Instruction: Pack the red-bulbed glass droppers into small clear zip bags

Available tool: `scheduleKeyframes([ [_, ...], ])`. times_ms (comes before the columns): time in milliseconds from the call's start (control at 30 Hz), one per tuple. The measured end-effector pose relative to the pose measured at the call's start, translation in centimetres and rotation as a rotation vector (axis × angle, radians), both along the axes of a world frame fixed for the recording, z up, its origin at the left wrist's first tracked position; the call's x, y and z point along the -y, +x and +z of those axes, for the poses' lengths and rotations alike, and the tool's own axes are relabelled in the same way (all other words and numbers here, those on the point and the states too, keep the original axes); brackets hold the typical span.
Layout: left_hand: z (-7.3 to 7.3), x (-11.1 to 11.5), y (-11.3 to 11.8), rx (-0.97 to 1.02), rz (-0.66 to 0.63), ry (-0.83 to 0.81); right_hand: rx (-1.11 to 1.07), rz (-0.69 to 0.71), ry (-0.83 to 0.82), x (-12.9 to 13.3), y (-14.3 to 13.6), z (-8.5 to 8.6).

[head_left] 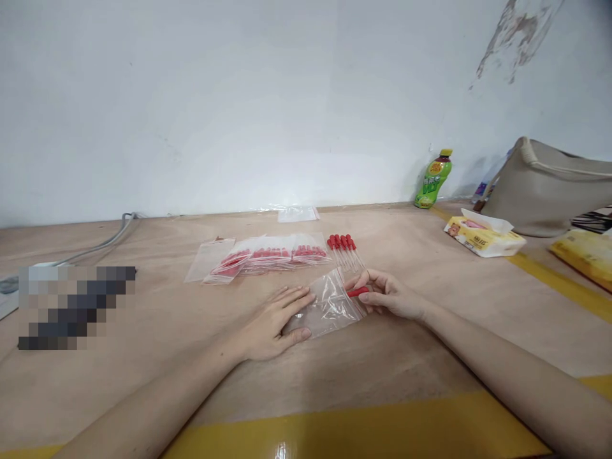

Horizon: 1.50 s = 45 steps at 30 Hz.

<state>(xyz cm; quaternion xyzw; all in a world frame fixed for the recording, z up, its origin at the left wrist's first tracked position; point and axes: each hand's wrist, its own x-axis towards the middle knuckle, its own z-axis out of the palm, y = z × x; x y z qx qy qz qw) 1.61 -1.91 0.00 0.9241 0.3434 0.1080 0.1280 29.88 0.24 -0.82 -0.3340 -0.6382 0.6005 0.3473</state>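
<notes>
A clear zip bag (329,306) lies on the table in front of me. My left hand (277,322) rests flat on the bag's left side, fingers spread. Between the thumb and fingers of my right hand (385,296) is a red-capped dropper (358,291), held at the bag's right edge; its clear stem points left into or over the bag, I cannot tell which. Just behind, several red-capped droppers (342,242) lie side by side. To their left, filled bags with red caps inside (270,254) overlap in a row.
Flat bags (299,214) lie by the wall. At the right are a green bottle (433,180), a tissue pack (485,236), a grey bag (545,188) and a yellow pack (586,255). A grey cable (112,239) and a pixelated dark object (79,312) are at the left.
</notes>
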Motion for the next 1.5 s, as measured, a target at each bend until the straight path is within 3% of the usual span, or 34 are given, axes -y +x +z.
scheduleKeyframes([
  [200,0.3,0.0,0.0,0.003,-0.014,-0.010,0.131,0.029,-0.023,-0.6,-0.1,-0.5],
  [400,0.3,0.0,0.0,-0.015,-0.007,-0.008,0.253,0.083,0.085,-1.0,0.3,-0.2],
  [567,0.0,0.0,0.0,-0.030,-0.009,0.018,0.317,-0.083,0.188,-0.8,-1.0,-0.7],
  [700,0.1,0.0,0.0,-0.038,-0.012,0.026,0.259,-0.268,0.148,-0.6,-2.0,-1.2],
  [933,0.0,-0.1,0.1,-0.037,-0.017,0.038,0.309,-0.183,0.110,-0.4,-1.7,-0.9],
  [1033,0.0,-0.1,0.1,-0.034,-0.020,0.044,0.360,-0.173,0.237,0.2,-2.0,-0.6],
  [1167,0.1,0.1,0.1,-0.040,-0.004,0.031,0.435,-0.274,0.444,1.0,-2.6,-0.7],
  [1367,-0.1,0.1,0.2,0.046,0.013,0.040,0.278,-0.305,0.047,1.2,-2.7,0.2],
  [1500,-0.4,-0.1,0.3,0.121,0.020,0.087,0.199,-0.320,-0.079,1.3,-2.2,0.6],
])
